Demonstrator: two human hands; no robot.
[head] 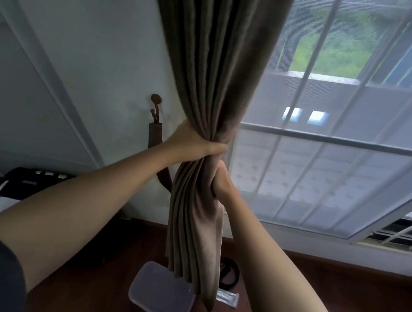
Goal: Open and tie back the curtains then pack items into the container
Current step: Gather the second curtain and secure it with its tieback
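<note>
Head view: left hand [196, 143] and right hand [222, 183] clench the bunched, pleated brown curtain [212, 53].

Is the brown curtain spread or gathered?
Gathered: the left hand and right hand grip the curtain in one tight bunch; the window shows beside it.

Brown curtain [212, 53] bunched; lidded container [160, 295] on floor.
</note>
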